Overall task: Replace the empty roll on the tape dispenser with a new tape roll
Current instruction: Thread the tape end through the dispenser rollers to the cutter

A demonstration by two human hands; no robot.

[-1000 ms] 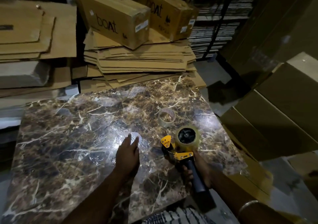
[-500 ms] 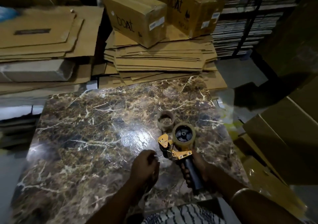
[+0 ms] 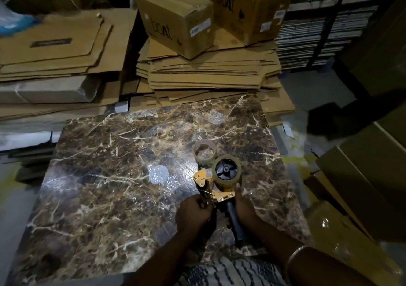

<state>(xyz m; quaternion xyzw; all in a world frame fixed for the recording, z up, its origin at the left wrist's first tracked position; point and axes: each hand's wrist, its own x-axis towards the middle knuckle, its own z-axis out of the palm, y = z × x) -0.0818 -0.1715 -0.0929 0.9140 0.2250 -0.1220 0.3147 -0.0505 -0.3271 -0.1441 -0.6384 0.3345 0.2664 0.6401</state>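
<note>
A yellow tape dispenser (image 3: pixel 219 189) with a black handle stands over the marble table (image 3: pixel 109 186), near its front right. A tape roll (image 3: pixel 228 181) sits on the dispenser's black hub. My right hand (image 3: pixel 243 208) grips the handle from the right. My left hand (image 3: pixel 193 212) has its fingers curled at the dispenser's front, below the yellow plate; what they pinch is hidden. A thin cardboard ring (image 3: pixel 204 151), the empty roll, lies on the table just behind the dispenser.
Stacks of flattened cardboard (image 3: pixel 208 77) and two brown boxes (image 3: pixel 175 19) rise behind the table. Large cartons (image 3: pixel 362 186) stand close on the right. A bright light spot (image 3: pixel 158 174) glares on the marble.
My left hand left the table's middle, curled, and moved right to the dispenser's front. The dispenser stays in my right hand. The camera view shifted.
</note>
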